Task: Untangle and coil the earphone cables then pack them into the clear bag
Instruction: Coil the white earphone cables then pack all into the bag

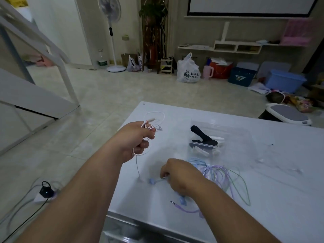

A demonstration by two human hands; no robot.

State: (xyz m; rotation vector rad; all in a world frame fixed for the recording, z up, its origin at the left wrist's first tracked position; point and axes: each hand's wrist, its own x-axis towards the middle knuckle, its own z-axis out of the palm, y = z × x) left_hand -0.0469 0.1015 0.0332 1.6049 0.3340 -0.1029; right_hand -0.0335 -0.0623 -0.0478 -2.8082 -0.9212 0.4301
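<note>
My left hand (135, 140) grips a pink-white earphone cable (154, 120) above the white table (280, 199); its loops stick out past my fingers and one strand hangs down to the tabletop. My right hand (180, 176) pinches a blue earphone cable (154, 181) lying on the table, near its earbud end. A tangle of blue, purple and green cables (219, 172) lies just right of that hand, with a purple jack plug (175, 203) near the front. The clear bag (242, 135) lies further back, holding a black clip-like object (201, 137) and white pieces.
The table's left edge and far corner are close to my left hand. On the floor to the left sit a power strip with a black plug (46, 191) and trailing cords. Bags, boxes and a standing fan (112, 32) line the far wall.
</note>
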